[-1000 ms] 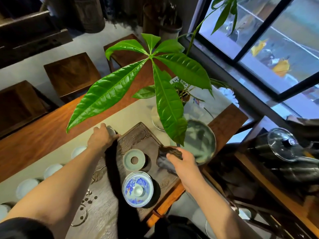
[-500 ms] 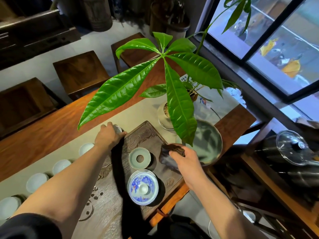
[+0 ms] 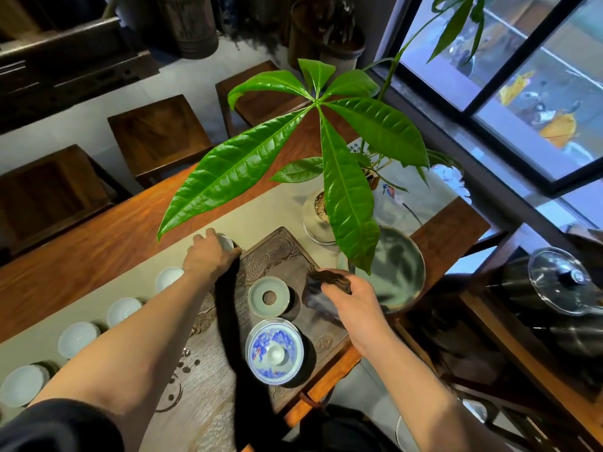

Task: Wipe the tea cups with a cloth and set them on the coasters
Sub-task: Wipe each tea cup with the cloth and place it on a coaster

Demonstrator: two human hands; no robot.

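Note:
My left hand [image 3: 205, 259] reaches out over the pale table runner and closes over a small white tea cup [image 3: 226, 243] beside the far corner of the carved wooden tea tray [image 3: 277, 252]. A row of white tea cups runs along the runner toward me: one [image 3: 169, 278], another [image 3: 124, 310], a third [image 3: 77, 339], and more at the left edge. Dark coasters peek out under some of them. My right hand [image 3: 355, 308] grips a dark bunched cloth [image 3: 321, 290] over the tray's right side.
On the tray stand a celadon strainer dish [image 3: 268, 296] and a blue-and-white lidded bowl [image 3: 274, 352]. A large green bowl [image 3: 396, 269] and a potted plant [image 3: 318, 220] with broad leaves overhang the tray's far end. A kettle with a glass lid [image 3: 561, 282] stands right.
The head camera has shifted slightly; both hands stay in nearly the same places, left on the cup, right holding the cloth.

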